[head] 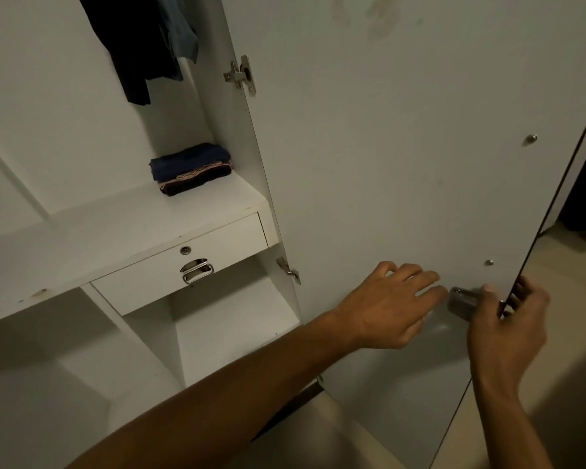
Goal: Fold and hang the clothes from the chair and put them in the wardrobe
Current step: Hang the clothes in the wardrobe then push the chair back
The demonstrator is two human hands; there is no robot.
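Note:
The white wardrobe stands open, and its right door (403, 164) swings out toward me. A small stack of folded dark clothes (192, 169) lies on the shelf (122, 228) inside. Dark and blue garments (142, 42) hang at the top. My right hand (508, 330) grips the door's outer edge, thumb on the inner face and fingers wrapped behind. My left hand (391, 306) reaches across with relaxed fingers spread against the door's inner face, beside a dark metal lock fitting (462, 301).
A drawer (183, 262) with a metal pull and keyhole sits under the shelf, above a lower compartment (230, 330). Hinges (241, 76) fix the door to the side panel. Beige floor (562, 384) shows at the right, with a dark shape beyond the door.

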